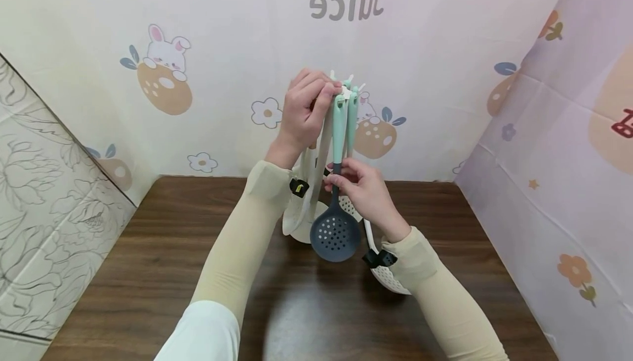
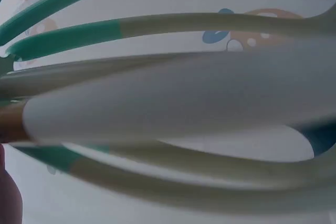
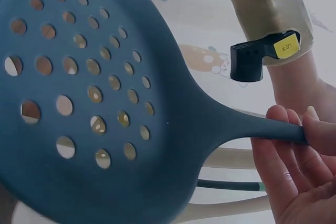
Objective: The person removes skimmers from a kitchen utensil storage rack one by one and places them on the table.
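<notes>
A dark blue-grey skimmer (image 1: 328,243) with a mint handle hangs upright at the front of a white utensil stand (image 1: 322,155). My right hand (image 1: 367,189) pinches its shaft between thumb and fingers; the right wrist view shows the perforated skimmer head (image 3: 170,98) up close. At the stand's top, my left hand (image 1: 307,107) grips around the hook area, beside the hole end of the skimmer's handle. Exactly what lies under its fingers is hidden. Pale shafts with green handles (image 2: 73,40) cross the left wrist view, blurred in part.
Other utensils hang around the stand, including a white perforated one (image 1: 390,279) low at the right and a pale one (image 1: 293,215) at the left. The stand is on a dark wooden table (image 1: 198,273) near a patterned back wall (image 1: 237,31).
</notes>
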Tool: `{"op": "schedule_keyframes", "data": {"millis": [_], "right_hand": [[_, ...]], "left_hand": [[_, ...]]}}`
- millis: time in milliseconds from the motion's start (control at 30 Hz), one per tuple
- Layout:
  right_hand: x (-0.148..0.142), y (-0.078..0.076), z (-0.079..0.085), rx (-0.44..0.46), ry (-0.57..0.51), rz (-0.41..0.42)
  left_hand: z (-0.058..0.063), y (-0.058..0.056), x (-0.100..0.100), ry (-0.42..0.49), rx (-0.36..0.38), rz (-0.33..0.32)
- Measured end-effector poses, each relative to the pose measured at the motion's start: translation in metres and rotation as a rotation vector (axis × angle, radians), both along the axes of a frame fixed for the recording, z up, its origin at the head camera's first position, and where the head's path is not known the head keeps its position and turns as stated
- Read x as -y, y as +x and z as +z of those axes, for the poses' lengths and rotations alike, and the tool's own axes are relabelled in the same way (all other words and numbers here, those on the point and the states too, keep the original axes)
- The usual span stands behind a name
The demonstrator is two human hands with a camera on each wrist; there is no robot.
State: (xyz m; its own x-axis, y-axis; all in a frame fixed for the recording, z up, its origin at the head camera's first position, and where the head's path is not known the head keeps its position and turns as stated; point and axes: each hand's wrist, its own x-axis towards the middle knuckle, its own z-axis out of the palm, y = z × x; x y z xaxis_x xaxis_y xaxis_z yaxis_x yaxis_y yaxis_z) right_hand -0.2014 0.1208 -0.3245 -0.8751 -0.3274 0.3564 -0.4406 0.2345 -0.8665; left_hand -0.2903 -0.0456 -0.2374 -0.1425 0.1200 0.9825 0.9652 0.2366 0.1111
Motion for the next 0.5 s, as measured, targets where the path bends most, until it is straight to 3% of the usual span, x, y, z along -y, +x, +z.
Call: {"op": "schedule_keyframes", "data": {"millis": [133, 267, 500], "right_hand": [[0.0, 0.001, 0.002, -0.01, -0.003, -0.002], [-0.001, 0.002, 0.004, -0.012, -0.011, -0.005], [-0.002, 0.002, 0.006, -0.029, -0.008, 0.0]], "left_hand": [[0.006, 0.016, -0.003, 0.048, -0.024, -0.018], [0.01, 0.028, -0.005, 0.056, 0.0, -0.037], [0.012, 0.029, -0.005, 0.065, -0.006, -0.046]]}}
